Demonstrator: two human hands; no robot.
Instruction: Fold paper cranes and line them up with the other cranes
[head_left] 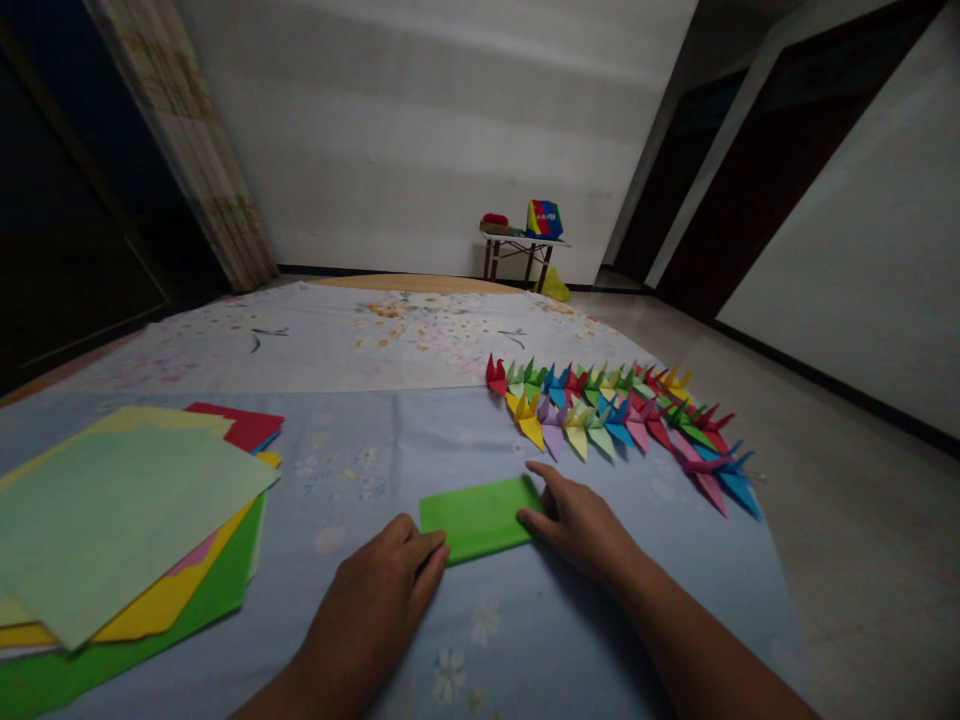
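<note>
A bright green sheet of paper (480, 515), folded into a rectangle, lies flat on the blue flowered cloth in front of me. My left hand (382, 580) pinches its lower left corner, thumb and bent forefinger together at the edge. At the opposite end, my right hand (581, 520) holds the short right edge. Its thumb rests on the paper, and the forefinger reaches to the far corner. The other fingers of the right hand are mostly hidden beneath it.
Loose coloured paper sheets (150, 510) are piled at the left. Several folded paper cranes (600, 405) stand in rows at the right, near the edge of the tablecloth (337, 440). Beyond the table, a small stand (517, 240) bears a colourful box (544, 218) by the wall.
</note>
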